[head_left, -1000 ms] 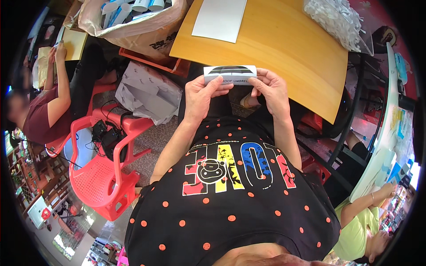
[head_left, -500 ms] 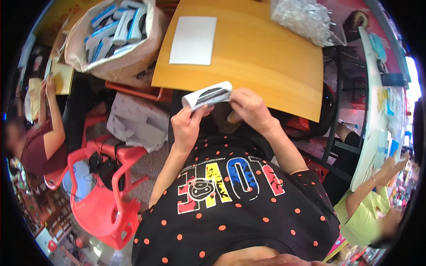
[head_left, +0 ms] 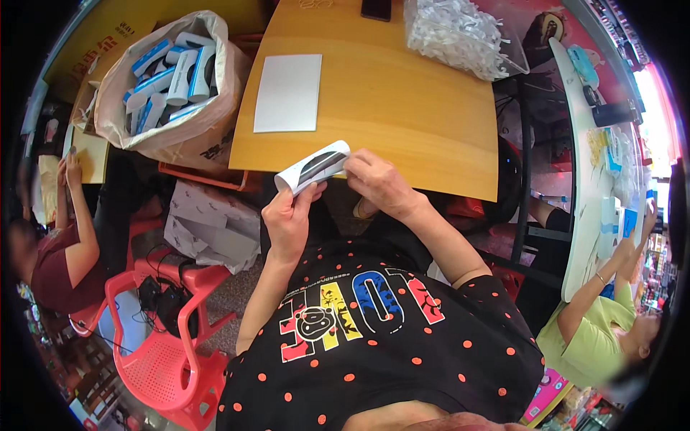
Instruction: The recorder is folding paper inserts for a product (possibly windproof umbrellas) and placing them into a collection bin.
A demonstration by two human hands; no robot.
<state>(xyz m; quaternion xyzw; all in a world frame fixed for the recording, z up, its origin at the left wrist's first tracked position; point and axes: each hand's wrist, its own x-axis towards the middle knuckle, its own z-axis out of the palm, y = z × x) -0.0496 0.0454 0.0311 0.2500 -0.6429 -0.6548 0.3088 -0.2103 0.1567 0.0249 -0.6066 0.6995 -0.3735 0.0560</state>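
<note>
While left hand [head_left: 289,219] props the white sleeve carton [head_left: 313,167] from below, right hand [head_left: 379,183] pinches its end, both grasping it off the worktop [head_left: 402,115] edge.

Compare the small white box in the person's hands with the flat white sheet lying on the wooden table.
The small white box with a dark stripe is held tilted in both hands, left hand and right hand, at the near table edge; the flat white sheet lies untouched on the wooden table. The box looks bulky and narrow, the sheet thin, wider and plain. Both are white and rectangular.
</note>
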